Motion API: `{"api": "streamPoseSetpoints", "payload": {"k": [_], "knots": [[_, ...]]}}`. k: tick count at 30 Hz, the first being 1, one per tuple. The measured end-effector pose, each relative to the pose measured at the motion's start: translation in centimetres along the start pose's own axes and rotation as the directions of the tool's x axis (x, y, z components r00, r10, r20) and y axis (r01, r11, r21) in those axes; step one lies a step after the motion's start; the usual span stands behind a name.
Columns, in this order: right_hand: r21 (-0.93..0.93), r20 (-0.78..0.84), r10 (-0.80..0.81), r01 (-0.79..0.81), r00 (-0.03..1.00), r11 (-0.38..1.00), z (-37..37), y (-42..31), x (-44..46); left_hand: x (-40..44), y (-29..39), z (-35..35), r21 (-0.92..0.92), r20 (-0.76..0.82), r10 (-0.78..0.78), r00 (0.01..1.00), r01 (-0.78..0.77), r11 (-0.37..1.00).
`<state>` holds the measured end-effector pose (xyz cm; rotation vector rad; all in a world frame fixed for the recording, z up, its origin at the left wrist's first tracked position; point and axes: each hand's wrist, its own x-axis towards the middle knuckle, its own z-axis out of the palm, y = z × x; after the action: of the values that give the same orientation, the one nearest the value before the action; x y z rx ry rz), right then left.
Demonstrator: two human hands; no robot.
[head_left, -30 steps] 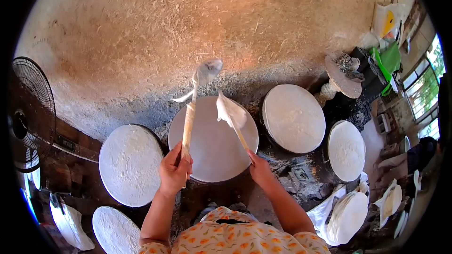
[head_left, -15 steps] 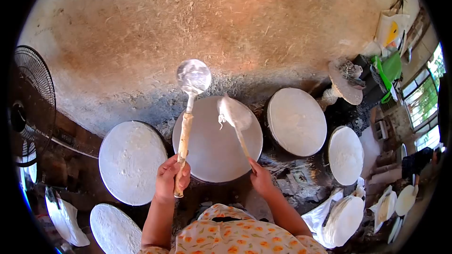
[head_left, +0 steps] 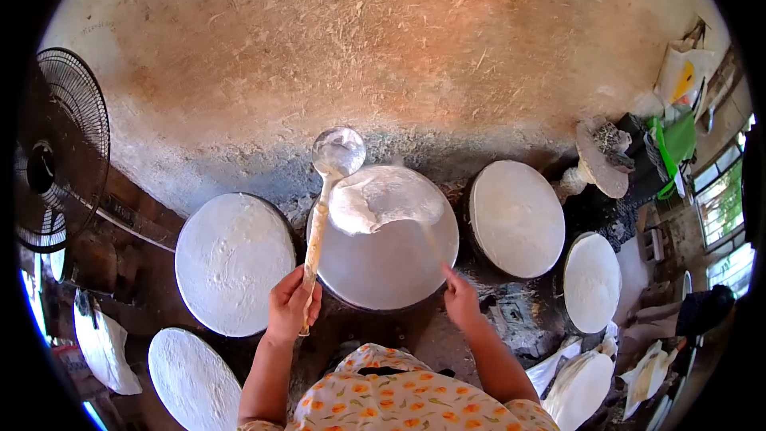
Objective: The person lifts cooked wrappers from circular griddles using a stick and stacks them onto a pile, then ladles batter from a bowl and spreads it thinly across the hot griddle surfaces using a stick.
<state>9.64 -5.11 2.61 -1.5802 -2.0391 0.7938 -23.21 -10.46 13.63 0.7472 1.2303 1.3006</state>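
Observation:
My left hand [head_left: 295, 302] is closed around the pale wooden handle of a metal ladle [head_left: 339, 152]. The ladle points up, its white-smeared bowl at the far left rim of a round griddle [head_left: 381, 271]. A wet white batter layer [head_left: 355, 201] covers the griddle's far part, thicker at the left. My right hand [head_left: 463, 300], at the griddle's right edge, grips a thin stick-handled spreader [head_left: 433, 241]. Motion smears the spreader, and its head cannot be made out against the batter.
White-topped round griddles stand at left [head_left: 234, 263] and right [head_left: 517, 219], with a smaller white round [head_left: 592, 283] farther right. A white disc [head_left: 194, 381] is at lower left. A black fan [head_left: 64, 152] stands at far left. An earthen wall [head_left: 383, 56] rises behind.
White batter now spreads over the griddle's far part, which looked mostly bare before. The ladle bowl sits lower and slightly right. The spreader has swept, and my right hand has shifted right.

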Motion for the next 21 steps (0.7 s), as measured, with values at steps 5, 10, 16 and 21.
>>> {"api": "streamPoseSetpoints", "payload": {"k": [5,10,16,21], "knots": [[0.233,0.213,0.101,-0.151,0.972,0.961,0.9,-1.9,4.3,-0.2,-0.2,0.1,0.000,-0.046,0.034,0.998,-0.034,0.999],[0.289,0.285,-0.149,0.064,0.947,0.955,-1.5,-0.1,0.0,-0.9,-0.4,-0.5,0.006,-0.084,0.047,0.995,-0.046,0.999],[0.262,0.123,-0.036,0.002,0.992,0.965,-1.6,0.5,5.9,-1.2,-1.2,0.9,0.036,-0.139,0.072,0.988,-0.067,0.997],[0.246,0.515,-0.058,-0.082,0.855,0.966,-3.4,-0.1,6.2,-2.4,-1.0,1.4,0.007,-0.220,0.071,0.973,-0.072,0.997]]}}
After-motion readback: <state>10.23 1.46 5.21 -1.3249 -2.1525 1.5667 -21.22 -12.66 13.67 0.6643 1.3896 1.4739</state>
